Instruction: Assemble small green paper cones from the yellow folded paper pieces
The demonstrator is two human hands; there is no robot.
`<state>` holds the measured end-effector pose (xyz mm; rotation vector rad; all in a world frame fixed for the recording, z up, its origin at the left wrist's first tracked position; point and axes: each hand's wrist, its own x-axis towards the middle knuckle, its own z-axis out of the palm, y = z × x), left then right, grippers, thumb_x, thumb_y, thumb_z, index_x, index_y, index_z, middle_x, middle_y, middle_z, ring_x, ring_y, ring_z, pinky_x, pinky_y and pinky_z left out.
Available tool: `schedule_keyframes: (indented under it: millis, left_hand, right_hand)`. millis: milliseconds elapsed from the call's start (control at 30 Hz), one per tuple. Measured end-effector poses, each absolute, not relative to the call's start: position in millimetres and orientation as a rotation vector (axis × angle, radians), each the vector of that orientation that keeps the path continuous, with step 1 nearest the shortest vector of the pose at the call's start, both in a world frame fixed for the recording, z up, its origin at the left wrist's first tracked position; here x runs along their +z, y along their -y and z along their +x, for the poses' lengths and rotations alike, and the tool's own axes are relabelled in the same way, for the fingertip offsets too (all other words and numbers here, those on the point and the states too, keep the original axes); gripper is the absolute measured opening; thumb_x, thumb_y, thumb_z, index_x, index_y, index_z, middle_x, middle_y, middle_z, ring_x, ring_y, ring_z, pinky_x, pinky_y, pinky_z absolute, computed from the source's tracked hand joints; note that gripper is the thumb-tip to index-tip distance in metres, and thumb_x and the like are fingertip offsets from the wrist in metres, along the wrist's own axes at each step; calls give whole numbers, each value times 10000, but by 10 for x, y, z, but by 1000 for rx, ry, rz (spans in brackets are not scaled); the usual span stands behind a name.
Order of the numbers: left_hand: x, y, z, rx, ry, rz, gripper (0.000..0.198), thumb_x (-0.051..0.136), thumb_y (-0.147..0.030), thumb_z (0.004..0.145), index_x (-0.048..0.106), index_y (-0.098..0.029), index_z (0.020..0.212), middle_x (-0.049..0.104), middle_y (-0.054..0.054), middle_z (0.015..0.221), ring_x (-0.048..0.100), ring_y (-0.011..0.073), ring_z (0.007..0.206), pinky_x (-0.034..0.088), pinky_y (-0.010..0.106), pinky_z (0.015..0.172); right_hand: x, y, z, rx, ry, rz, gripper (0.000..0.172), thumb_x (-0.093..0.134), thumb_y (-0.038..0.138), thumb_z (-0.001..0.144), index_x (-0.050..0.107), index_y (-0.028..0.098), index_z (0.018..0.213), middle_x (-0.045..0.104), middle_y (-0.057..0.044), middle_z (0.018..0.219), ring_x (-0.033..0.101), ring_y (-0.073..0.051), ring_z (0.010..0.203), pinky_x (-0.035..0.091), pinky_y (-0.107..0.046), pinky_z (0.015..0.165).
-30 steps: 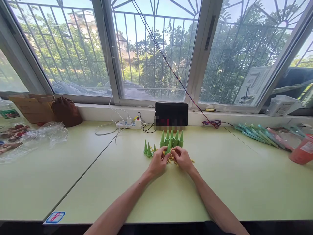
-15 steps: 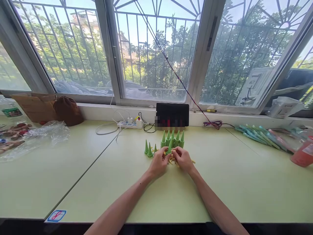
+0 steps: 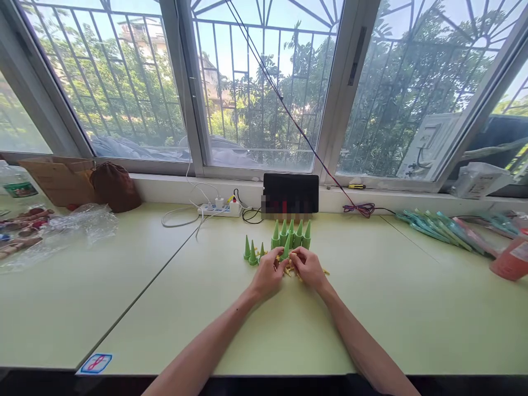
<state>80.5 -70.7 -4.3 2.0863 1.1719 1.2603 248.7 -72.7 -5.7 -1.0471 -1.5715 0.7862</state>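
My left hand is closed on a green cone, which points upward between my two hands. The fingers of my right hand are pinched together at the cone's right side; what they hold is too small to name. Small yellow pieces lie on the table under and between my hands. Just behind, several green cones stand upright in a group. A few more green cones stand to the left of my left hand.
A dark tablet leans at the back, beside a power strip with cables. Clear plastic wrap and a brown bag lie left. Blue-green strips and a red container are at the right.
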Motion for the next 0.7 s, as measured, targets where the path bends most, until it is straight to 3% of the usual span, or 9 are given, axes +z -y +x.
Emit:
schedule_keyframes:
  millis: [700]
  left_hand:
    - [-60, 685, 810, 1275, -1155, 2066, 304, 617, -287, 913, 655, -165, 1189, 754, 112, 1063, 690, 184, 725, 577, 314, 653]
  right_hand:
    - [-63, 703, 2493, 771, 1582, -1060, 440, 588, 645, 895, 625, 213, 819, 618, -4, 608, 556, -177, 517, 456, -283, 501]
